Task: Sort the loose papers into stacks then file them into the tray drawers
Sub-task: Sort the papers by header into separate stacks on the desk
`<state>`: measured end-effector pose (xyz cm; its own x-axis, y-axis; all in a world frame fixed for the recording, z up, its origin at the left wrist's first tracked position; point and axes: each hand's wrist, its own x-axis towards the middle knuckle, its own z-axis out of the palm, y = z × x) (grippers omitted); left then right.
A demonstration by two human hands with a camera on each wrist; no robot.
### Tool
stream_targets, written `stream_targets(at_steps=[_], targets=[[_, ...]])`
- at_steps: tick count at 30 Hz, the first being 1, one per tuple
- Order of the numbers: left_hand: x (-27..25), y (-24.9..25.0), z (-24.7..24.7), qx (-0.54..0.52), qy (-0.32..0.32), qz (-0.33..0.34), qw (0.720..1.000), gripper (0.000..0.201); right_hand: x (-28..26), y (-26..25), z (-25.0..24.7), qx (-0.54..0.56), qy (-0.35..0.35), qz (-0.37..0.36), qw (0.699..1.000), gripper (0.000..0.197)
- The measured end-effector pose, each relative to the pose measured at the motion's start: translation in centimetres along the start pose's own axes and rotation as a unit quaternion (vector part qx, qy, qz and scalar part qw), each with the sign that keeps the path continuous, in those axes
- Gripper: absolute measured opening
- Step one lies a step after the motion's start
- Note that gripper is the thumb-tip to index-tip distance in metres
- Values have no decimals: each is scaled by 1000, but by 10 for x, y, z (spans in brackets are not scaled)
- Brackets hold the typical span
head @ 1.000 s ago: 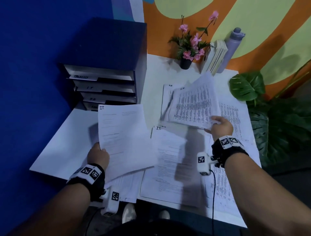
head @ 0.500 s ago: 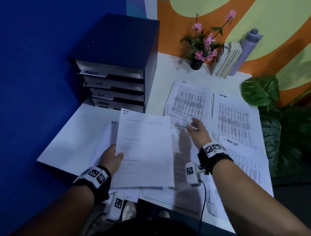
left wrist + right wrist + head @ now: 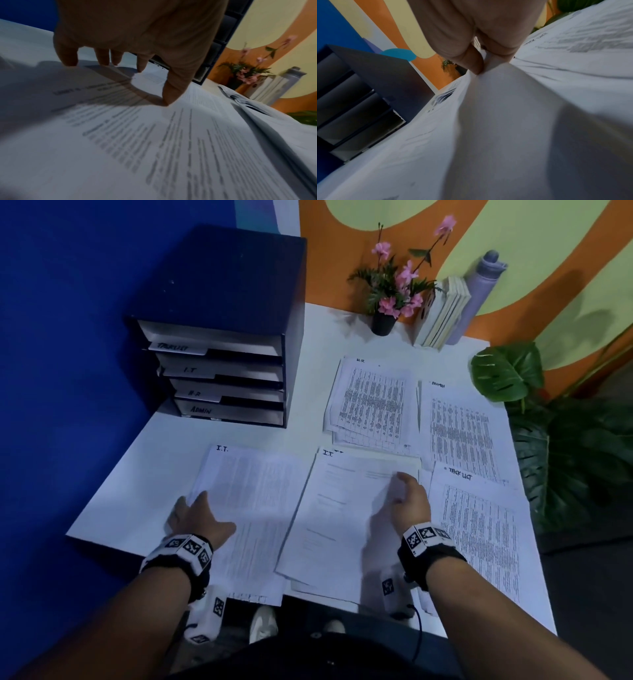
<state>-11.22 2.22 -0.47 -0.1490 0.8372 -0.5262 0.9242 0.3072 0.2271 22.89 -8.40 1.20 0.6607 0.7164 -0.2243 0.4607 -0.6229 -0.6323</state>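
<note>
**Both hands working the two I.T. sheets at the near edge**

The left hand (image 3: 197,517) is lying on the left I.T. sheet (image 3: 253,508), which is resting flat on the white surface (image 3: 144,474) and overhanging its near edge. In the left wrist view its fingers (image 3: 173,93) are spreading out nearly straight, tips pressing down on the printed page, gripping nothing.

The right hand (image 3: 409,503) is sitting at the right edge of the second I.T. sheet (image 3: 342,515), just beside the first. In the right wrist view the thumb and fingers (image 3: 474,63) are pinching the paper, which is bulging up in a fold below them. More sheets are showing beneath this one at its near corner.

Farther back, the H.R. stack (image 3: 371,402) and the ADMIN stack (image 3: 459,433) are lying side by side, and the TASK LIST stack (image 3: 479,529) is lying to the right of the right hand, partly overlapping the ADMIN stack's near edge.

The dark tray drawer unit (image 3: 219,337) is standing at the back left of the surface against the blue wall, its four drawers labelled, top to bottom, TASK LIST, I.T, H-R and ADMIN. All the papers are lying outside it.

A potted pink flower (image 3: 394,292), a few upright books (image 3: 440,313) and a lilac bottle (image 3: 479,289) are standing along the back edge. A big-leafed plant (image 3: 507,371) is standing off to the right.
</note>
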Motion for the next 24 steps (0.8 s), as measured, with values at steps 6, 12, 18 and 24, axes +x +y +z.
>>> stream_targets(at_steps=[6,12,18,24], targets=[[13,-14,-14,-74,-3,-24,997,111,-17,-22,3,-189,26,7,982,49],[26,-37,-29,-57,20,11,998,10,-42,-53,33,-75,-136,-127,980,31],[21,-61,-55,-186,139,40,972,9,-66,-87,59,-41,-241,-192,951,21],[-8,-44,-76,-371,123,88,916,21,-62,-118,59,86,-265,-122,953,51]])
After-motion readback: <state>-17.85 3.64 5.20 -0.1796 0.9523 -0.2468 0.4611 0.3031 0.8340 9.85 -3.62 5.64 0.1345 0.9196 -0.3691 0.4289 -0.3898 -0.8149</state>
